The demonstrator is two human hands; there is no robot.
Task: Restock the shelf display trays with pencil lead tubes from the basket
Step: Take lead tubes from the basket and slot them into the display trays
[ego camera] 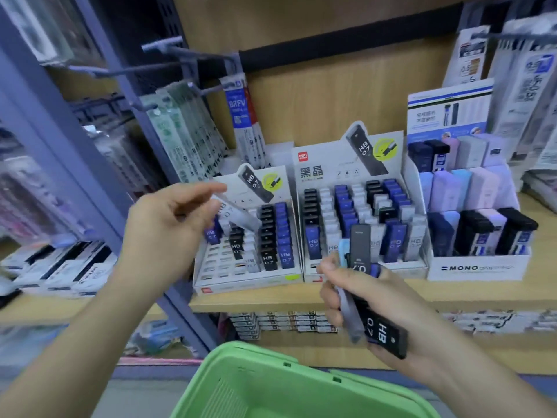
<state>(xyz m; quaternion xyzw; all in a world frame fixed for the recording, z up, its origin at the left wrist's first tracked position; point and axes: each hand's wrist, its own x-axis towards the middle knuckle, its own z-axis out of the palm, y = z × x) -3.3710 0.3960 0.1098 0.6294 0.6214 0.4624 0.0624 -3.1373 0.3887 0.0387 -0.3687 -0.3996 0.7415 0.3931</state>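
A: The left grip point(168, 218) pinches 1 grey tube point(238, 214) above the centre-left tray point(247, 286).
B: Stand it upright and drop it into an empty front slot. The right grip point(370, 300) clutches spare tubes point(376, 327), lower right.

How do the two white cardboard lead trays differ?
The left white cardboard display tray has many empty slots in its left columns; the right white cardboard display tray looks nearly full. The left one's header card stands lower than the right's. Both hold black, blue and white HB 0.7 pencil lead tubes.
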